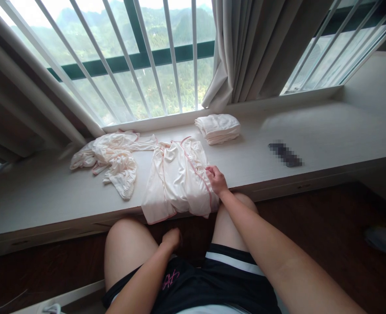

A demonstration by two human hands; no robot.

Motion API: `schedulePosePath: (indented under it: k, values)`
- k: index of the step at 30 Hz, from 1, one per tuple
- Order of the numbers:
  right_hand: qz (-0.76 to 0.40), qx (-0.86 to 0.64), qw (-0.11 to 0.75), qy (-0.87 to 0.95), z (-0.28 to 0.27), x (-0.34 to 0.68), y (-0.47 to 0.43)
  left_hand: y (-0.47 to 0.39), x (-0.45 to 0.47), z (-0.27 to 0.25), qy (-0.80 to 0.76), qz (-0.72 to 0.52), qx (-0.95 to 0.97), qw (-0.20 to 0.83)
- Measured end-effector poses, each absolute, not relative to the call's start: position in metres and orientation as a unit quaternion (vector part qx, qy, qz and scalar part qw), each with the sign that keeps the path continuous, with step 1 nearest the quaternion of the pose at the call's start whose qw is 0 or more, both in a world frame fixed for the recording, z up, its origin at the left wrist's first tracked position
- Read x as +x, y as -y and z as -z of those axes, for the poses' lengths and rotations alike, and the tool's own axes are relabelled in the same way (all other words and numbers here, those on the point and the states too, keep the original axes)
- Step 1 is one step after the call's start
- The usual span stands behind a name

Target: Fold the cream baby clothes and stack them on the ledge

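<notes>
A cream pajama top [175, 174] with pink piping is spread, wrinkled, on the white window ledge [242, 168], its lower end hanging over the front edge. My right hand [216, 179] is closed on its right side, fingers pinching the cloth. My left hand [172, 239] hovers below the hanging hem, between my knees, in a loose fist and apart from the cloth; nothing shows in it, though its fingertips are partly hidden. To the left lies a crumpled heap of similar cream clothing [114, 152] with pink trim. Behind, to the right, sits a neatly folded cream stack [218, 127].
A dark blurred-out object [285, 155] lies on the ledge at the right. Barred windows [167, 56] and grey curtains [245, 48] stand behind. Drawer fronts [304, 185] run below the ledge. Beneath is a dark wooden floor [330, 213].
</notes>
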State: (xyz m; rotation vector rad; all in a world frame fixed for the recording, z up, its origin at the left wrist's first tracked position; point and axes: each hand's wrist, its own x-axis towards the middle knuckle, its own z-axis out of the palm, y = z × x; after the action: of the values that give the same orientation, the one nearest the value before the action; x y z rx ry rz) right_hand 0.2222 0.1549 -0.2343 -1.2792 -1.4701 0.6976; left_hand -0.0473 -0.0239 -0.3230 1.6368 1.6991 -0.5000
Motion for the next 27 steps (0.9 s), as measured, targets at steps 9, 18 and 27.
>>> schedulePosePath:
  k: [9, 18, 27]
  values:
    - [-0.28, -0.536, 0.497, 0.622, 0.231, 0.221, -0.154, 0.032, -0.04, 0.303, -0.682, 0.151, 0.641, 0.318]
    - [-0.19, -0.567, 0.438, 0.672, 0.233, 0.214, -0.153, 0.057, -0.036, 0.246, -0.671, 0.169, 0.645, 0.323]
    - [-0.104, -0.572, 0.375, 0.722, 0.237, 0.209, -0.15, 0.033, -0.042, 0.162, -0.636, 0.205, 0.694, 0.269]
